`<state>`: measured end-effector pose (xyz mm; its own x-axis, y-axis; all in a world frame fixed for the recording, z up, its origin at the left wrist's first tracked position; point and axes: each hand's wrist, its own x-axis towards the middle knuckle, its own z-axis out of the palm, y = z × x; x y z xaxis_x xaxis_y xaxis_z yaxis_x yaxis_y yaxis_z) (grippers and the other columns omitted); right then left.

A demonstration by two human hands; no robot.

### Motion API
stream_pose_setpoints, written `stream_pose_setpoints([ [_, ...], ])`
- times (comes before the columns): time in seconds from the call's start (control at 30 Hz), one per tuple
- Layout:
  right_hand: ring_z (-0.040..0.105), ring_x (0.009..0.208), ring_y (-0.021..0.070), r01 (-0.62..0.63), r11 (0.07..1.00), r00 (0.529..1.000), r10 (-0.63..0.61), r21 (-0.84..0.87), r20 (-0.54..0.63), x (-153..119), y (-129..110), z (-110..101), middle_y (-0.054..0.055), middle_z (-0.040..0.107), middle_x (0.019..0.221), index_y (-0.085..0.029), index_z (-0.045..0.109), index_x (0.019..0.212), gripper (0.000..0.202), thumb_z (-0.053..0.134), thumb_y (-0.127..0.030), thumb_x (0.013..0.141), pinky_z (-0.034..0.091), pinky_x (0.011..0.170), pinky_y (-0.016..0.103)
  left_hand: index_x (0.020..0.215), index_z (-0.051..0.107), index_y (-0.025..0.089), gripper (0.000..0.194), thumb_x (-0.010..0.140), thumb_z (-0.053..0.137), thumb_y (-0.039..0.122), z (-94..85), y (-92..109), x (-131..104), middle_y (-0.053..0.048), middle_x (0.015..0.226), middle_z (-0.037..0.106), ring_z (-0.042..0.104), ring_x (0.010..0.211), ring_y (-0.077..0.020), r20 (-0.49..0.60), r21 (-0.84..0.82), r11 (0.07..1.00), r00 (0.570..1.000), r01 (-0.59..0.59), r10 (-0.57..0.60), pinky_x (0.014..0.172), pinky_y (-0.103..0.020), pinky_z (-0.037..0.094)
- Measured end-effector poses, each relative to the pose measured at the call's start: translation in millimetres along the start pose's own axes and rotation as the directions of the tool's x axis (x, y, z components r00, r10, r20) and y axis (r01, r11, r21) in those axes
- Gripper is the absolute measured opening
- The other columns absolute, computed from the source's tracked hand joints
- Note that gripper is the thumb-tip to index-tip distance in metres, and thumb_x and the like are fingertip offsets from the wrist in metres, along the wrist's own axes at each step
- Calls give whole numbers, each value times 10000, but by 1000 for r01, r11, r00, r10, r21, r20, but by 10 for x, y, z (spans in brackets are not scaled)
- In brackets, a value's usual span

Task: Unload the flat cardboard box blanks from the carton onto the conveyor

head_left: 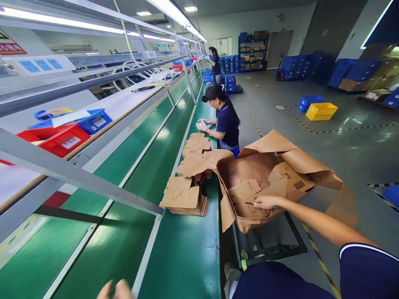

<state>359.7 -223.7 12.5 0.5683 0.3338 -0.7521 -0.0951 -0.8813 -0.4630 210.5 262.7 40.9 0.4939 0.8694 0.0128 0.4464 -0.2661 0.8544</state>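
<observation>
Right hand (264, 202) reached far out, arm extended, into a large brown paper bag (274, 162) torn open beside the green table (183, 249). Grip flat and loosely spread, palm down, resting on a flat cardboard blank (249, 211) near the bag's front lip; fingers apart rather than curled, closed on nothing that could be made out. A thin dark edge seen just at the fingertips, too small to identify. More folded cardboard blanks (246, 189) lay inside the bag behind the hand, one with a printed barcode (299, 185) toward the right.

Left hand (116, 289) barely in view at the bottom edge, only fingertips showing above the table's near end; grip state impossible to tell, nothing visibly held.

On the table, just left of the bag, sat a low stack of flattened cartons (184, 200), with further stacks (195, 145) trailing away along the belt. Beyond those, a co-worker in a dark shirt and cap (226, 120) seated at the table, gloved hands (202, 125) together over the nearest far stack. A second person (215, 62) stood well back along the line.

On the shelf at left: a red bin (62, 139) and a blue bin (93, 120) side by side. On the floor at right, a yellow crate (321, 111) next to a blue crate (310, 101), well apart from the bag.
</observation>
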Motion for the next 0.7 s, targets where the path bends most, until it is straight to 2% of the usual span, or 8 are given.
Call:
stream_pose_setpoints([
  [0.07,516,458,117,-31,994,994,19,105,110,25,81,66,3,554,545,-144,570,723,392,375,-395,954,434,525,236,1063,638,209,312,832,569,406,378,207,-536,-98,1065,665,629,996,-291,139,-50,943,933,-328,332,908,-468,496],
  [0.1,488,439,106,-41,988,989,19,149,147,52,114,92,-10,525,518,-148,551,682,423,371,-419,952,422,507,226,1097,631,209,301,858,536,366,593,372,-834,-101,1102,663,626,1019,-274,293,-147,857,806,-494,514,927,-454,491],
  [0.2,454,431,94,-57,968,980,6,246,200,165,201,150,-20,492,491,-154,521,616,473,386,-479,932,384,474,211,1179,586,194,310,901,460,251,1207,961,-1693,-120,1173,646,585,1134,-227,575,-474,506,181,-721,798,988,-386,474],
  [0.27,457,440,93,-51,957,979,-8,286,203,241,260,179,-16,506,502,-153,524,612,487,399,-509,920,372,466,207,1147,601,183,304,923,417,276,1517,1255,-2122,-122,1133,657,601,1097,-223,772,-470,423,-128,-774,623,964,-369,484],
  [0.33,456,438,90,-35,951,982,-25,308,187,296,316,212,-18,508,506,-153,523,615,492,413,-532,911,370,462,204,1081,627,160,313,924,400,308,1723,1366,-2387,-139,1079,668,628,1041,-263,930,-293,402,-162,-867,329,921,-419,496],
  [0.4,446,424,83,-9,950,987,-41,313,152,317,360,254,-26,496,505,-156,505,614,490,417,-533,914,366,452,198,1016,649,121,342,920,398,332,1828,1320,-2504,-167,1022,679,653,981,-307,986,-132,390,-80,-911,146,867,-467,508],
  [0.63,523,454,113,122,982,991,-114,146,-63,199,347,180,-10,529,538,-157,518,694,461,341,-490,960,404,474,212,963,680,78,512,914,366,480,1748,1064,-2527,-234,991,689,665,953,-355,997,82,505,73,-859,-39,829,-471,516],
  [0.7,613,643,157,178,983,968,-167,40,-189,211,286,-42,44,636,722,-157,566,826,379,358,-440,966,441,581,232,1002,667,117,492,889,417,526,1781,1041,-2619,-194,1035,689,637,1031,-332,991,134,686,116,-715,-72,895,-445,492],
])
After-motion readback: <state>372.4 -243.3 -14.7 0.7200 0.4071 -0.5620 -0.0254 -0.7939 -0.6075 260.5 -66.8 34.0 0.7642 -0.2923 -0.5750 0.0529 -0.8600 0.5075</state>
